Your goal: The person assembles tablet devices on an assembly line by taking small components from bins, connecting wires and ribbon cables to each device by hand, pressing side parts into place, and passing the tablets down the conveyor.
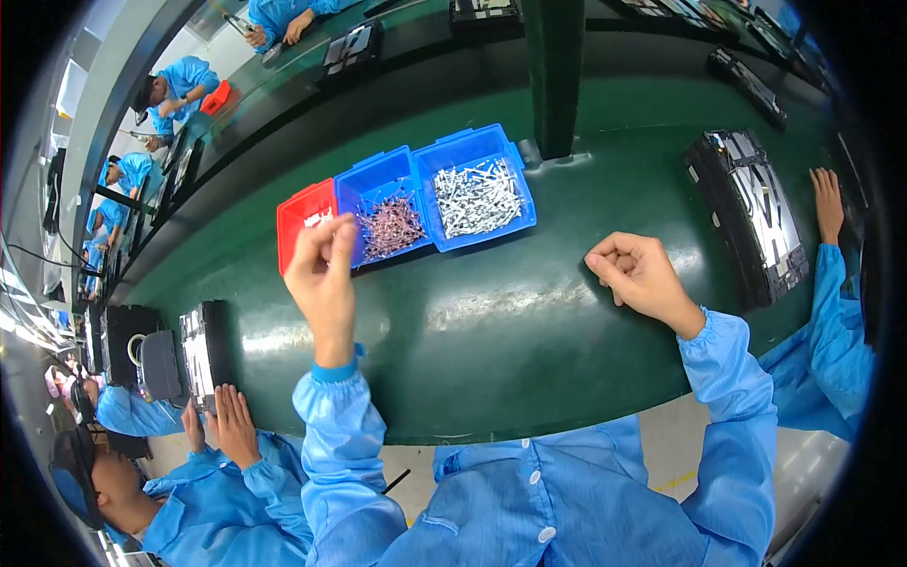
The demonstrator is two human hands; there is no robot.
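Observation:
My left hand [324, 269] is raised in front of the red bin [287, 250] and the left blue bin [347, 189]. Its thumb and fingers are drawn together, and whatever may be between them is too small to see. Small white pieces show in the red bin, partly hidden behind this hand. Many thin pinkish-brown parts [395, 227] fill the left blue bin. The right blue bin [477, 139] holds a heap of small white strips [477, 198]. My right hand [642, 274] rests at the right of the green table with its fingers curled closed; their inside is hidden.
On the right lies a long black device unit [746, 213] with silvery panels, near a co-worker's hand [828, 203]. A dark post [553, 85] rises behind the bins. At left, another person's hands [231, 425] touch a similar unit [201, 350]. The green table [491, 350] curves toward me.

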